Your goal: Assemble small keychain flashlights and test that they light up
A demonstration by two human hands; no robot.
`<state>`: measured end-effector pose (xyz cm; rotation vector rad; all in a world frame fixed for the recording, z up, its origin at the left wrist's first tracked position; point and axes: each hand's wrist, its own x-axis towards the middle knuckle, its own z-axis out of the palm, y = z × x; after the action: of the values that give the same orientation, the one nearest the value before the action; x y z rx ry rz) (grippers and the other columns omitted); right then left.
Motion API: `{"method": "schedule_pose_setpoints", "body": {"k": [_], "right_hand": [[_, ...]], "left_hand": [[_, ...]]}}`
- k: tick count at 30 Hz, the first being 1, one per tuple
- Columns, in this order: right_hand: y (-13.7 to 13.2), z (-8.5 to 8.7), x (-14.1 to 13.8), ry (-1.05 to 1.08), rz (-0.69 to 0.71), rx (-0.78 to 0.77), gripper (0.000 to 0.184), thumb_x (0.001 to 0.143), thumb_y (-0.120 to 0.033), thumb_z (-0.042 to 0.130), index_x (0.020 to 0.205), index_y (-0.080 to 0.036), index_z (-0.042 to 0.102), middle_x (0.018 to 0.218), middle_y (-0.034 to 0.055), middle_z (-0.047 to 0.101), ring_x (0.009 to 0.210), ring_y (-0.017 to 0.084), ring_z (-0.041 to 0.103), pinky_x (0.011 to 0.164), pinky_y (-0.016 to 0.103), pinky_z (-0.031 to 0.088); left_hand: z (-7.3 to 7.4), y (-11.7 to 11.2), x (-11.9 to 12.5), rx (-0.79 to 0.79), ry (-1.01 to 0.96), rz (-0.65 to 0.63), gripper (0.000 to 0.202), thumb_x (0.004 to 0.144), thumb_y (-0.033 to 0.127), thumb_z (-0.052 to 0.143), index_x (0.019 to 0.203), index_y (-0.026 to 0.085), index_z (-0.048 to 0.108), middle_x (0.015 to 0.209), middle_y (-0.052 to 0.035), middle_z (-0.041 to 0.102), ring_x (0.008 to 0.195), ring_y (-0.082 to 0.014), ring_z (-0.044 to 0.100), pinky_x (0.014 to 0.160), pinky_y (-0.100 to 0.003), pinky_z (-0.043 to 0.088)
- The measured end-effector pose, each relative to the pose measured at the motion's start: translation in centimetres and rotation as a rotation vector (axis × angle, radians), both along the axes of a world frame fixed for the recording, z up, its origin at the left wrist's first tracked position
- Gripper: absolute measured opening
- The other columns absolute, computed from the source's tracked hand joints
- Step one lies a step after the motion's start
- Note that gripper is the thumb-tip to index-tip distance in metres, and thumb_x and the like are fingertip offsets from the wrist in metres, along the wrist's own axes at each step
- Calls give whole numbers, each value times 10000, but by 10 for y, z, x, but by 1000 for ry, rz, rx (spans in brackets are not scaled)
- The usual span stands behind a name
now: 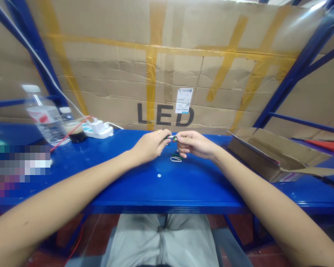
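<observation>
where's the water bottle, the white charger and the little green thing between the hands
water bottle (46,120): head view, on its clear body
white charger (98,127): head view, on its top
small green piece (173,138): head view, on its middle

Both my arms stretched out front, left hand and right hand meeting fingertip to fingertip, fingers pinched tight.

I sit in a storeroom workshop: blue steel racking frames my blue metal bench, backed by taped LED cartons.
</observation>
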<state>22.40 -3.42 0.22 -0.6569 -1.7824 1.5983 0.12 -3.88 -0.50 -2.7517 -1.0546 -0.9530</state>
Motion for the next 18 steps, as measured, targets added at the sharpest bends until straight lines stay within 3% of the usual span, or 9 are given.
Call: {"method": "schedule_pose_setpoints", "body": {"k": [4,8,13,18], "right_hand": [[3,-4,-1,-103,-91,154,333,824,-460,742,821,-161,595,554,-73,443,487,85,425,524,262,417],[3,-4,-1,-257,-217,359,376,860,-531,670,855,-158,625,550,-50,512,499,112,515,551,267,420],[0,-1,-2,-314,-255,415,396,855,-556,640,861,-161,637,548,-42,524,502,124,520,558,276,434],[0,-1,-3,-327,-277,437,387,846,-548,634,852,-161,635,558,-40,524,505,126,514,551,276,426]], "left_hand": [[-3,-1,2,3,71,73,265,1018,329,378,1111,215,599,1035,-74,693,972,-233,646,841,-339,466],[-1,-4,4,-116,62,129,277,1011,356,377,1096,241,615,947,-46,702,900,-229,648,762,-315,447],[-2,-6,7,-346,-141,68,257,982,388,431,1024,232,630,874,-18,689,801,-201,624,701,-289,428],[-7,1,8,-422,-279,-23,254,952,397,464,905,194,608,781,7,618,764,-171,557,702,-274,410]]}}
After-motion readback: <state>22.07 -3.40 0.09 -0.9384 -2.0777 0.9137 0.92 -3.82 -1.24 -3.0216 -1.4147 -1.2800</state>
